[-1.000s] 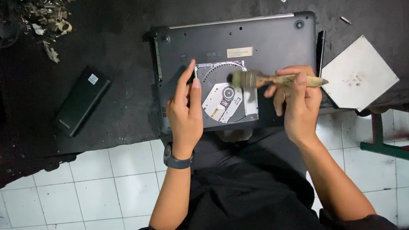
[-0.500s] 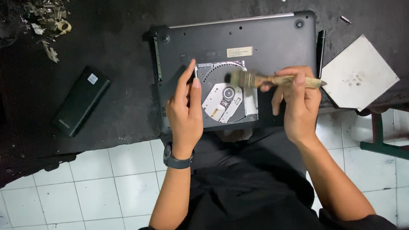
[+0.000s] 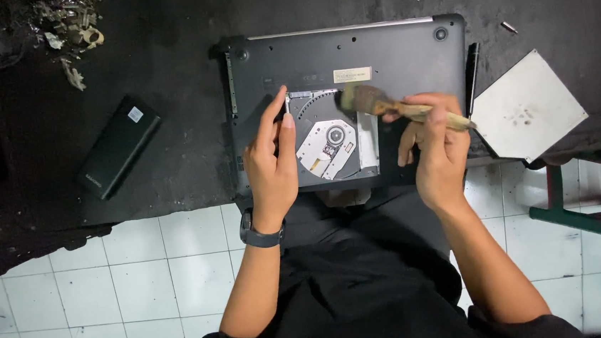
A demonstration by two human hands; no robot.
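Head view looks straight down: at the bottom edge a dark shirt, cut off, and both forearms rising over white floor tiles (image 3: 144,274). Left of centre, the left hand (image 3: 271,160), a watch (image 3: 259,233) on its wrist, lies flat with fingers together on the upturned laptop (image 3: 349,65), fingertips at the left edge of the open drive bay; it grips nothing. Right of centre, the right hand (image 3: 438,147) is closed around the wooden handle of a brush (image 3: 381,104), most of the handle hidden in the fist, only its tip showing at the right. The bristles are blurred and sit over the upper right of the exposed drive (image 3: 331,145); whether they touch it cannot be told. Just right of the laptop lies a dark pen (image 3: 471,70), then a pale square plate (image 3: 524,105) overhanging the table's edge. At middle left a black flat device (image 3: 118,146) lies on the dark table (image 3: 162,44). At the upper left, a heap of small scraps (image 3: 68,30), too small to make out.
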